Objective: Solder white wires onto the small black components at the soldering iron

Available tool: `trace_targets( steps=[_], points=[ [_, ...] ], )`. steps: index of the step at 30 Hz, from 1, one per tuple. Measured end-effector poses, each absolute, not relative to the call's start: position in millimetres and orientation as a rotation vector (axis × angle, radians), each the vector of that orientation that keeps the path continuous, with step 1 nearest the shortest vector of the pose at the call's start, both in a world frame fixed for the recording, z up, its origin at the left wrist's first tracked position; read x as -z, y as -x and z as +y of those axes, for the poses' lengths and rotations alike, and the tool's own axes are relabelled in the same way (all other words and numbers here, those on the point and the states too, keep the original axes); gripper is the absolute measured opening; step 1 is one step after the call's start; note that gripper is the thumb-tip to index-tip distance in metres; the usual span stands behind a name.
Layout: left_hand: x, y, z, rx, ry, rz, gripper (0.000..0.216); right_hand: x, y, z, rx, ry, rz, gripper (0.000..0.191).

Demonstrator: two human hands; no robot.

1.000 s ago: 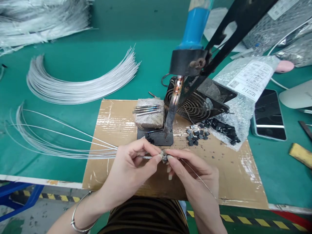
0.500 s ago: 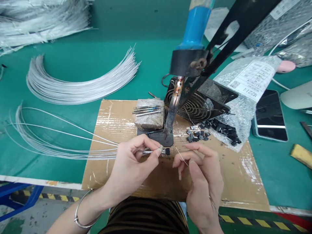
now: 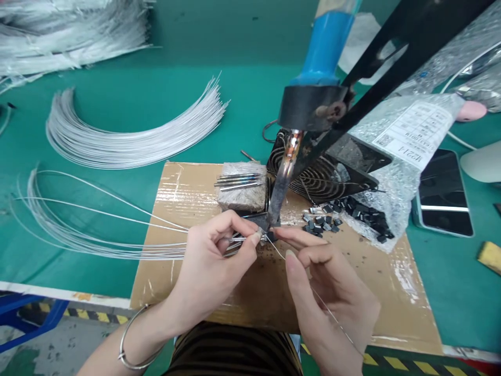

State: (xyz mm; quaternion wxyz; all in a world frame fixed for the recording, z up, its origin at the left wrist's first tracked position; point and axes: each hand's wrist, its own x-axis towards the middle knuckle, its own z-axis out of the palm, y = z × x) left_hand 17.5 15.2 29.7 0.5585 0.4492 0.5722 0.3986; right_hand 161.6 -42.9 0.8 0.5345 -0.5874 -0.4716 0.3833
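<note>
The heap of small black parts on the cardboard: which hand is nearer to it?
The right hand: holding a single wire, it lies just left of the black parts. The left hand is farther left, pinching thin wires.

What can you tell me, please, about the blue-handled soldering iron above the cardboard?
The soldering iron hangs tilted, tip down, clamped in a black bracket arm. It has a blue handle, a black collar and a metal shaft, coppery above and darkened below. Its tip sits low over the cardboard, where the left hand pinches a small dark part and the right hand holds a thin wire. Whether the tip touches them is unclear.
</note>
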Motion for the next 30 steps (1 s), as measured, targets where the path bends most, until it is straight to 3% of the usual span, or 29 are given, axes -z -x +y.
trace_targets(
  steps=[30],
  points=[
    [-34.9,-18.9,24.7,-0.982,-1.053,1.319,0.015,-14.3,-157.7,-33.0,-0.941,1.462,-0.997,0.021]
  ],
)
